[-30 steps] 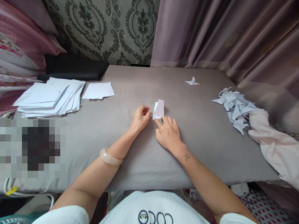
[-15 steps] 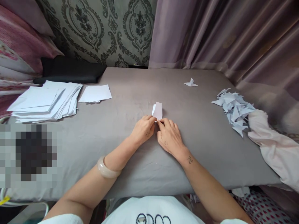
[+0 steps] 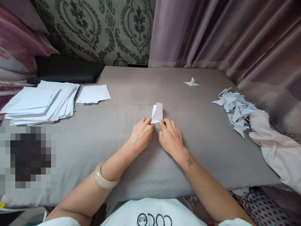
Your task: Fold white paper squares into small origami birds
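Note:
A small folded sheet of white paper [image 3: 158, 112] lies on the grey cloth in the middle of the table, its left layer standing slightly apart from the upper one. My left hand [image 3: 142, 133] pinches the near left corner between thumb and curled fingers. At the near right corner, the fingertips of my right hand [image 3: 171, 135] grip the paper's edge, thumb tucked beneath. Both wrists rest low over the cloth, and a pale bangle [image 3: 103, 179] circles my left forearm.
Stacked white sheets [image 3: 39, 102] lie at the left, beside a smaller stack of paper [image 3: 94, 93]. One folded paper bird [image 3: 192, 82] stands at the back right. Several more folded papers [image 3: 236, 106] form a heap near a pale pink cloth [image 3: 270, 141]. Behind them hangs a purple curtain [image 3: 176, 34].
My hands have moved slightly apart along the paper's near edge, the left one shifting left. More of the folded sheet's lower part shows now.

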`<state>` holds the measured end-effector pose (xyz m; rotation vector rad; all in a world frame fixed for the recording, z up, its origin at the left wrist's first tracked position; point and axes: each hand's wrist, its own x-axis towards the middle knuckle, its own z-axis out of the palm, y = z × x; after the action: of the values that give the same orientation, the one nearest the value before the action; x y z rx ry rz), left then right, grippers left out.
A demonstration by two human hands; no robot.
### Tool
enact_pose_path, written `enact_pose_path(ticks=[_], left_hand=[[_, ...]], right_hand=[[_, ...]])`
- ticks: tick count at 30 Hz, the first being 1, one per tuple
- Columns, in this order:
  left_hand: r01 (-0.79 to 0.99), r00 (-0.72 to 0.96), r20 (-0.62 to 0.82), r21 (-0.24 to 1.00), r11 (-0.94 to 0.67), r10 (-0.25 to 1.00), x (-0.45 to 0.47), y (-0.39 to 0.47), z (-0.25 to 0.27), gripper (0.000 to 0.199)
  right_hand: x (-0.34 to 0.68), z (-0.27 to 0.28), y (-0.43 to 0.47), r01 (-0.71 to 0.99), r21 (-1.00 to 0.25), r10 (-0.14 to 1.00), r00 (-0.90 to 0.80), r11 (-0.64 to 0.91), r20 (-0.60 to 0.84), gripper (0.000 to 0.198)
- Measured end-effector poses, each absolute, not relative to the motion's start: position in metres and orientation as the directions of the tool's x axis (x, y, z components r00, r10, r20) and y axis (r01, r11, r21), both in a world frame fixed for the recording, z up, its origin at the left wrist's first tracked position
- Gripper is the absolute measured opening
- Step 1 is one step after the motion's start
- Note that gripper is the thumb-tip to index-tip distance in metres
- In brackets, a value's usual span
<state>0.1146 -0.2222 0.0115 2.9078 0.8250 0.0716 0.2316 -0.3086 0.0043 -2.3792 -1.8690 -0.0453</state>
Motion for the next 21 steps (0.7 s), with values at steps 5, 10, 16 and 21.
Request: enact_pose_path(ticks=[5, 10, 16, 21], left_hand=[[0.574, 0.771, 0.086, 0.336, -0.747, 0.631, 0.108, -0.212, 0.004, 0.028], [0.424, 0.700, 0.294, 0.563, -0.710, 0.651, 0.108, -0.190, -0.017, 0.038], [0.347, 0.785, 0.343, 0.445, -0.825, 0.515, 0.114, -0.188, -0.025, 0.043], [0.293, 0.815, 0.355, 0.429, -0.855, 0.458, 0.113, -0.190, -0.023, 0.049]], right_hand=[[0.236, 0.002, -0.308, 0.965, -0.119, 0.959, 0.249, -0.234, 0.137, 0.038], [0.246, -0.005, -0.306, 0.912, -0.308, 0.916, 0.342, -0.269, 0.211, 0.038], [0.245, -0.008, -0.300, 0.821, -0.481, 0.861, 0.455, -0.307, 0.228, 0.039], [0.255, -0.009, -0.294, 0.709, -0.624, 0.792, 0.567, -0.329, 0.227, 0.023]])
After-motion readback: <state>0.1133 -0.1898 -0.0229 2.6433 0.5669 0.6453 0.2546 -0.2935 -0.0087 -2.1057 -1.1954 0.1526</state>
